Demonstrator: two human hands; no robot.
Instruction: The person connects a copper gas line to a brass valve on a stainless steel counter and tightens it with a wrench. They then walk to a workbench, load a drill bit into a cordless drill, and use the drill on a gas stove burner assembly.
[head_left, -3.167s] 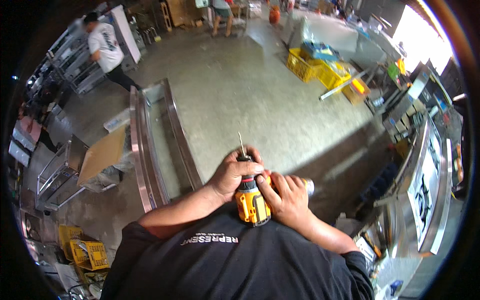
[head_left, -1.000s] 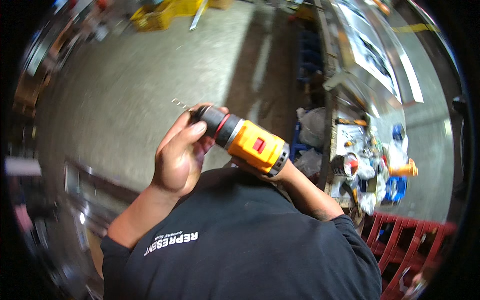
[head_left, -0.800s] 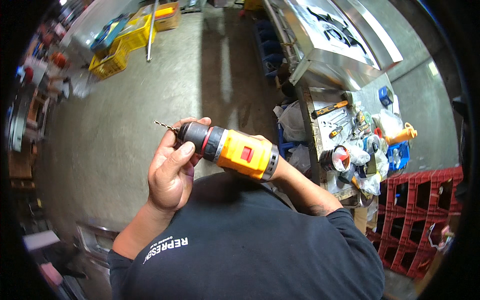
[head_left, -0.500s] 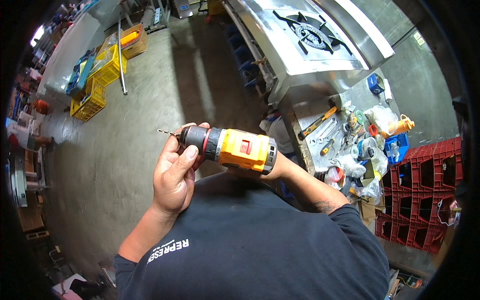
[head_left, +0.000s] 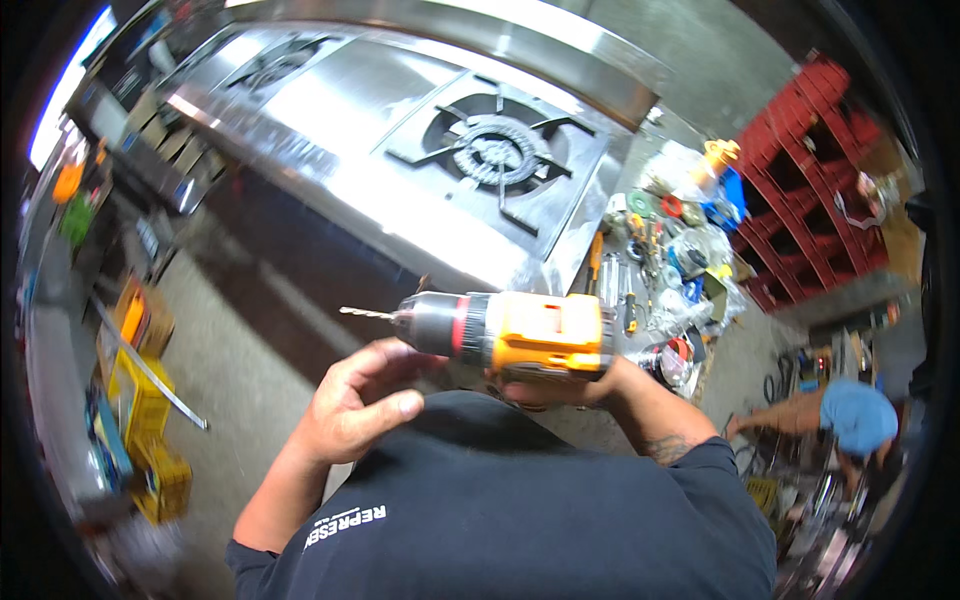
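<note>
A yellow and black cordless drill [head_left: 548, 335] lies level across the middle of the view, with a thin drill bit [head_left: 366, 313] in its black chuck [head_left: 432, 322] pointing left. My right hand [head_left: 565, 390] is wrapped round its handle from below; the drill body hides most of those fingers. Just under the chuck is my left hand [head_left: 362, 398], thumb spread away from the curved fingers and nothing in it. Its fingertips are partly behind the chuck. Beyond the drill stands a stainless steel gas stove with a black burner grate [head_left: 497, 155].
Right of the stove, a bench holds screwdrivers, wrenches, plastic bags and a blue bin [head_left: 728, 200]. Red crates [head_left: 800, 200] are stacked farther right. At lower right a person in a blue shirt [head_left: 858, 418] bends over. Yellow crates [head_left: 160, 480] and a metal bar [head_left: 150, 370] are at left.
The view has swung to the right, so the stove now fills the top. My left hand has come off the chuck and its fingers have parted. The drill stays in my right hand.
</note>
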